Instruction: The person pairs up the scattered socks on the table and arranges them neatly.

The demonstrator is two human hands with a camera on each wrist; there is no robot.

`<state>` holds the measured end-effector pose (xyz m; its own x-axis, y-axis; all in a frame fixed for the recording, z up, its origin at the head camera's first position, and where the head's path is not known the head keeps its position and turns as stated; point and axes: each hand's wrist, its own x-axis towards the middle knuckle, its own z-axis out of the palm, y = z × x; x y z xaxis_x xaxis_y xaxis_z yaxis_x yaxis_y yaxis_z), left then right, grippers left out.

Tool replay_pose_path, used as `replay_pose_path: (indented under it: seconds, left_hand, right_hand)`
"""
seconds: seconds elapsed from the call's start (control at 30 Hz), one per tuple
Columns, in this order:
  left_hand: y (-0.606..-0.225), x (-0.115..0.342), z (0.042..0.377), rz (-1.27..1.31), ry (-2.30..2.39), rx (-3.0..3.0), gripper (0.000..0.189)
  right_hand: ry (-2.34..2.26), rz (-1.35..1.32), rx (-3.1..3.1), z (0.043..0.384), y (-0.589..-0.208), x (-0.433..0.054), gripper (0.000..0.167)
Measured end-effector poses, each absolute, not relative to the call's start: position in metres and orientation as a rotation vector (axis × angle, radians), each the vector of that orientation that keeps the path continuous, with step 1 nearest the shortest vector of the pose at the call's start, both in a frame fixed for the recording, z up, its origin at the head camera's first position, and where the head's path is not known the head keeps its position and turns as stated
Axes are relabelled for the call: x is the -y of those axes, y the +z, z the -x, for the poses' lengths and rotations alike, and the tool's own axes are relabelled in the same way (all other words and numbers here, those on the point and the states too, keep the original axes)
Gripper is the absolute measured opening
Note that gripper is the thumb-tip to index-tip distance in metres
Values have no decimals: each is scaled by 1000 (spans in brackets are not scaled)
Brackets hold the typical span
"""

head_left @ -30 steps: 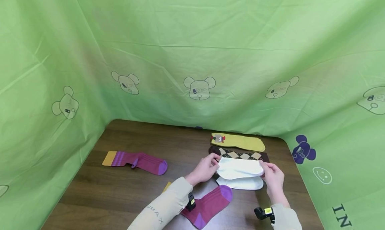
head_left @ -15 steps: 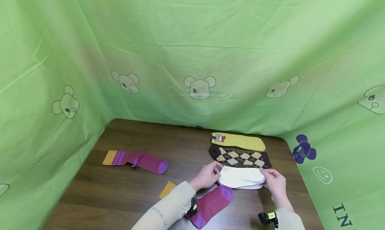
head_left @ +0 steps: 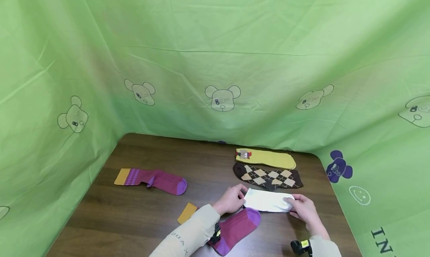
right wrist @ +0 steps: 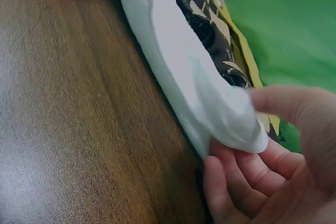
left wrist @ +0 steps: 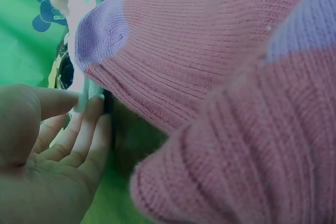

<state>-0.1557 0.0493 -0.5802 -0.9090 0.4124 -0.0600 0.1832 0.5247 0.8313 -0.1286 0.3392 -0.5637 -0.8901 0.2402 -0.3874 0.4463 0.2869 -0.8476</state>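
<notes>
A white sock [head_left: 267,200] lies stretched sideways between my two hands, on top of a second white sock that it almost wholly covers. My left hand [head_left: 231,200] pinches its left end; in the left wrist view the thumb [left wrist: 60,102] presses against the fingers there. At the other end my right hand [head_left: 305,209] holds the sock, thumb above and fingers beneath, as the right wrist view shows. A maroon sock with purple toe and heel [head_left: 236,227] lies just below, partly under my left sleeve, and fills much of the left wrist view.
Behind the white sock lie a brown argyle sock [head_left: 265,175] and a yellow sock [head_left: 268,158] with an animal motif. Another maroon sock [head_left: 161,179] with an orange cuff is at the left of the wooden table [head_left: 117,216]. A green printed curtain [head_left: 215,63] surrounds the table.
Both hands have lowered the upper white sock toward me, onto the lower one, uncovering the argyle sock. My right hand has shifted its hold at the right end.
</notes>
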Motion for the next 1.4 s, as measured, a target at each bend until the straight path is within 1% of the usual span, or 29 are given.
replay_pose_path:
  seconds: [0.07,0.27,0.57,1.03,1.27,1.4]
  left_hand:
    - [-580,-50,157,-503,1332,-2530,33]
    - [-578,-51,158,-508,1294,-2563,34]
    - [-575,-56,163,-463,1244,-2567,35]
    - [-573,-59,169,-435,1196,-2630,38]
    - [-572,-47,176,-517,1238,-2648,31]
    - [-566,-38,179,-535,1267,-2624,31]
  right_hand:
    - [-1604,-616,-2424,129,-564,-339,51]
    - [-1512,-605,-2554,132,-568,-339,41]
    - [-1442,-615,-2611,134,-569,-342,39]
    - [-1287,-655,-2733,133,-569,-342,45]
    - [-1254,-643,-2750,132,-564,-342,51]
    - [-1221,-627,-2792,133,-560,-341,55]
